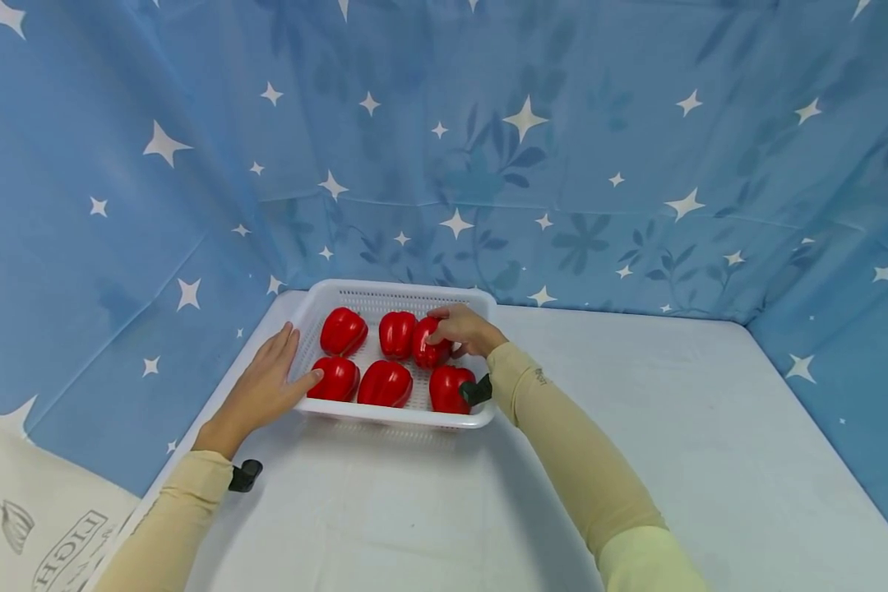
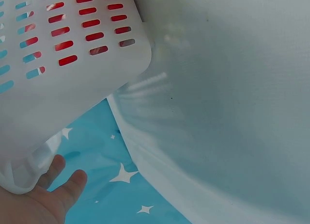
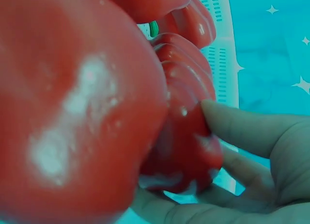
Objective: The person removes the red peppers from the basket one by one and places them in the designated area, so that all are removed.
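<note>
Several red bell peppers lie in a white perforated plastic basket [image 1: 407, 417]. My right hand [image 1: 468, 329] reaches over the basket's right side and holds one red bell pepper [image 1: 431, 345] between thumb and fingers. In the right wrist view the fingers and thumb of that hand [image 3: 252, 166] are around the held pepper [image 3: 186, 141], while a nearer pepper [image 3: 82, 107] fills the left. My left hand [image 1: 262, 390] rests at the basket's left rim, fingers straight, with the thumb over the edge by the front-left pepper [image 1: 335, 379]. The left wrist view shows its spread fingers [image 2: 72, 187] beyond the basket.
The basket stands at the back left of a white-covered table [image 1: 659, 444]. A blue curtain with white stars [image 1: 444, 164] hangs behind and at both sides. Cream cloth with printed lettering [image 1: 37, 510] lies at the lower left.
</note>
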A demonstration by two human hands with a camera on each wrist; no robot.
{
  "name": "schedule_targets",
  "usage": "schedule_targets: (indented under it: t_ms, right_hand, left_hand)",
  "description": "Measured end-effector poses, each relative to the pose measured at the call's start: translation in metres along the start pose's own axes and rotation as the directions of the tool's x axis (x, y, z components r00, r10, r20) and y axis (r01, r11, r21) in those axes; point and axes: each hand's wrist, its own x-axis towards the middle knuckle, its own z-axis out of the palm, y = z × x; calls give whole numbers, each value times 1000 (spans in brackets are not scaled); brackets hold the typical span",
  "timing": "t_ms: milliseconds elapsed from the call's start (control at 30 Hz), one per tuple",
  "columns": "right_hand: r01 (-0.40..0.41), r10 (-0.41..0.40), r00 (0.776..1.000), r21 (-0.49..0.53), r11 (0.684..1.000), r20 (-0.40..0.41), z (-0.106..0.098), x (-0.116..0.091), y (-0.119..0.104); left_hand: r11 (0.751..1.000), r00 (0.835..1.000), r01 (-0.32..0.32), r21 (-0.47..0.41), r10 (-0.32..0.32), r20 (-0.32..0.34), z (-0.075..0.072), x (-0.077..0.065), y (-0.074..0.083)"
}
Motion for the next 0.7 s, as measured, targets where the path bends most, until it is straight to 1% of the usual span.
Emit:
schedule_targets:
  t_ms: [167, 367, 567, 700]
  right_hand:
    - [21, -21, 1000, 14, 1000, 3, -2, -5, -9]
    - [75, -75, 997, 21, 997, 1, -8, -14, -18]
    - [85, -85, 996, 40, 996, -5, -19, -22, -23]
    - [117, -117, 993, 42, 992, -6, -29, -27, -24]
  left_hand:
    - [1000, 1000, 5, -5, -5, -4, 1, 0, -1]
    - [1000, 1000, 4, -7, -4, -10, 1, -1, 1]
    - [1000, 1000, 6, -15, -6, -11, 1, -2, 0]
    - [1000, 1000, 8, -6, -8, -7, 1, 0, 0]
